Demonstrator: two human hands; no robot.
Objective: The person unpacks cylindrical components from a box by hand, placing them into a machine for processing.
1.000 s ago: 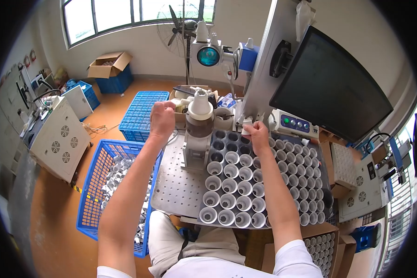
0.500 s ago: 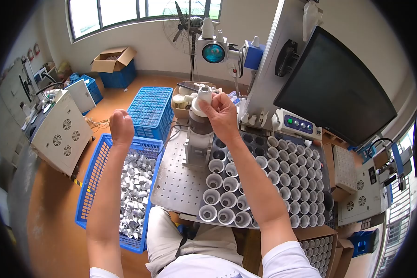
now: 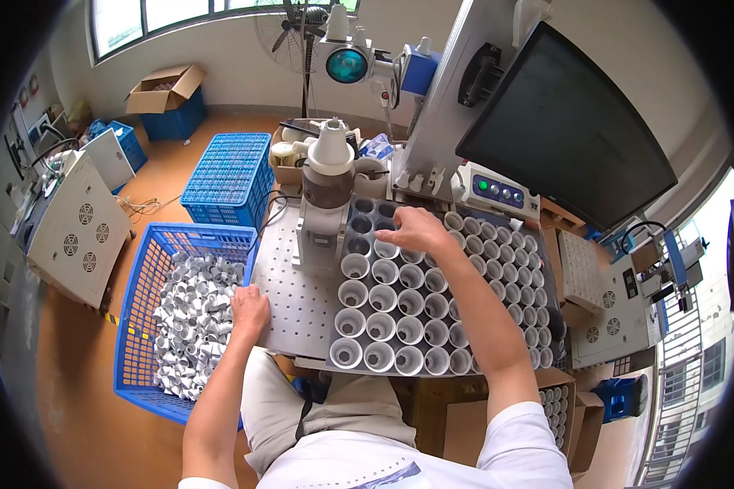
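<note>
Orange floor [image 3: 81,367]; left hand [image 3: 250,311] by perforated plate [image 3: 289,285], right hand [image 3: 413,229] over cups [image 3: 381,327], grips unclear

Pretty packed room tbh: a wire fan [image 3: 289,33] is stood below the window [image 3: 171,15], an open cardboard box [image 3: 165,91] is perched on a blue bin [image 3: 174,119], and loose cables [image 3: 143,207] are strewn across the orange floor [image 3: 159,183].
</note>
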